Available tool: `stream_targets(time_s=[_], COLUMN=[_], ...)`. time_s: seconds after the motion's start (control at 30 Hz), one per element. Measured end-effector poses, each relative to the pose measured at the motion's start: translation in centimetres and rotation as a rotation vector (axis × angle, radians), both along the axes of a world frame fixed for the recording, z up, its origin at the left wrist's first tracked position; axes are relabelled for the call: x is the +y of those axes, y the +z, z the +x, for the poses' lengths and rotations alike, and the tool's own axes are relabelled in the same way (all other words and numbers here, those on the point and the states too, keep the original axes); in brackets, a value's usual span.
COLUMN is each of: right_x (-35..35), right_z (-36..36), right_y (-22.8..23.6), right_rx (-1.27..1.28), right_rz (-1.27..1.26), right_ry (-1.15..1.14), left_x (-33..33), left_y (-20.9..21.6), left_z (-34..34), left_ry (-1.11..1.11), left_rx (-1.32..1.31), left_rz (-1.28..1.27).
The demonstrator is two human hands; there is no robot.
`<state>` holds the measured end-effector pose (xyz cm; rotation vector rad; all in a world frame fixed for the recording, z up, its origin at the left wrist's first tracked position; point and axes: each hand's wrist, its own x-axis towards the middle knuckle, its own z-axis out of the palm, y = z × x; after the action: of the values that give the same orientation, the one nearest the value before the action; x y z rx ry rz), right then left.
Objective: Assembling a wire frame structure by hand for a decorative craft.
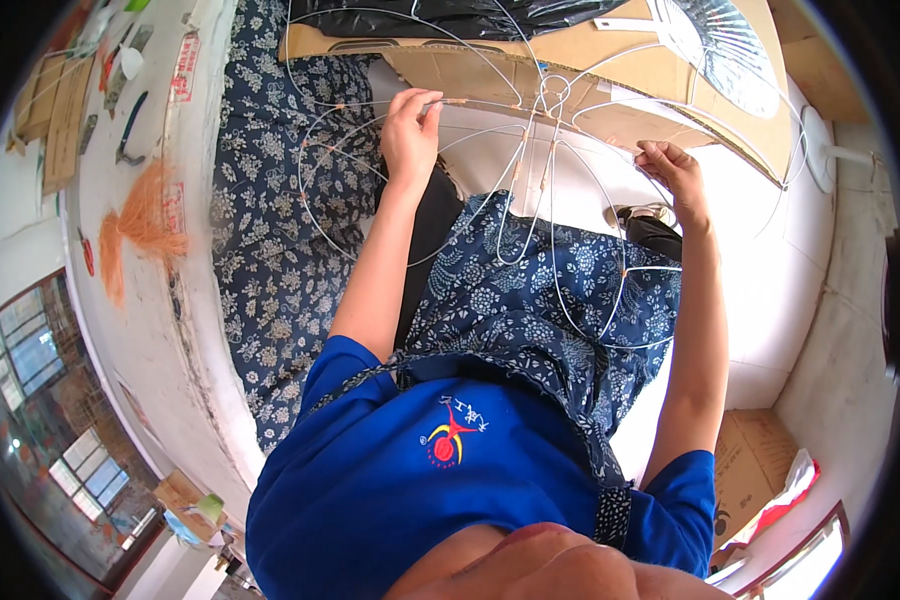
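A large frame of bent white wire [546, 180] spreads in front of me, its loops shaped like wings around small rings in the middle. Short bits of orange thread are wound around it at several joints. My left hand [410, 135] pinches the upper wire on the left side. On the right, my right hand [675, 175] has thumb and fingers closed on the outer wire of the frame. The lower loops hang over my dark blue floral apron [530, 270]. What lies inside each pinch is mostly hidden by the fingers.
Ahead stands a cardboard box [450, 65] with black plastic and a fan-shaped picture on it. Dark floral cloth [280, 220] covers the left side. Beyond it, a pale table [150, 340] bears orange thread [145, 225] and pliers [130, 130]. Another carton [755, 460] sits at lower right.
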<state>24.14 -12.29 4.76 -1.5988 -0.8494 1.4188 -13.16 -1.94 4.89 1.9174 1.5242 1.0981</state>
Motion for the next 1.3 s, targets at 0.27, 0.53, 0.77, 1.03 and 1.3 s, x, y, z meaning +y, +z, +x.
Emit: stream_targets(time_s=[0.27,0.53,0.77,1.03,1.3], right_x=[-0.1,-0.1,-0.1,0.2,0.0], right_z=[-0.3,0.0,-0.1,-0.2,-0.5], right_y=[0.3,0.2,0.1,0.1,0.8], right_rx=[0.024,0.012,0.011,0.031,-0.027], right_rz=[0.01,-0.011,-0.005,0.001,0.015], right_ry=[-0.027,-0.008,0.008,-0.023,0.002], left_x=[0.4,0.7,0.4,0.1,0.4], left_y=[-0.9,-2.5,-2.4,-2.0,-2.0], left_z=[0.4,0.5,0.5,0.7,0.6], left_ry=[-0.007,0.025,0.058,0.063,0.026], left_rx=[-0.135,-0.212,-0.217,-0.225,-0.115], left_rz=[0.018,-0.019,-0.029,0.021,0.119])
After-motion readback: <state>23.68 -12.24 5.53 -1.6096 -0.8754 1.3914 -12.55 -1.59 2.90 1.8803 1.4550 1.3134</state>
